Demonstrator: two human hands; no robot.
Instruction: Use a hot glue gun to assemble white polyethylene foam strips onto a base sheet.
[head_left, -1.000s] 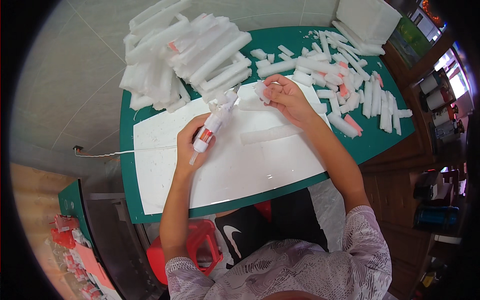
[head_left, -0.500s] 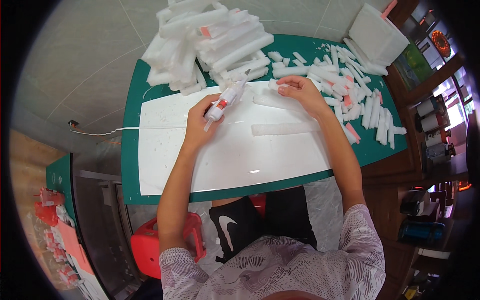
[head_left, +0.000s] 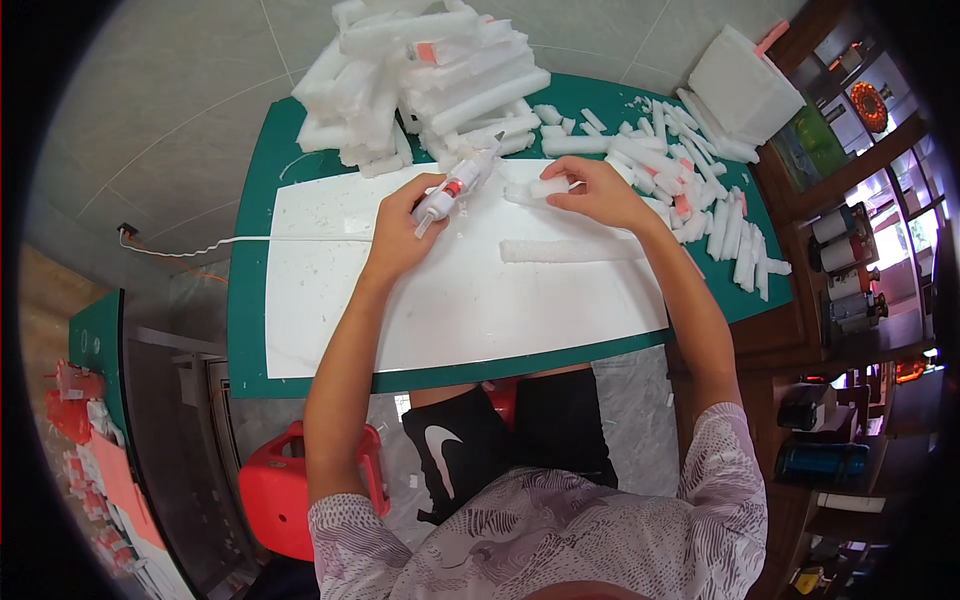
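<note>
Partway: left hand (head_left: pixel 405 225) grips glue gun (head_left: pixel 455 188); right hand (head_left: pixel 595 190) pinches foam piece (head_left: pixel 548 187).
Beside the gun: one foam strip (head_left: pixel 570 250) waiting on white board (head_left: pixel 450 300); finished pile (head_left: pixel 430 70) beyond.

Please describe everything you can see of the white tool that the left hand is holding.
The white glue-gun-like tool has a slim plastic-looking body with a red band near its middle and a tapered tip. The left hand grips its rear part. It lies slanted, tip toward the heap of white foam strips, above the white board. A white cable trails leftward from the hand.
</note>
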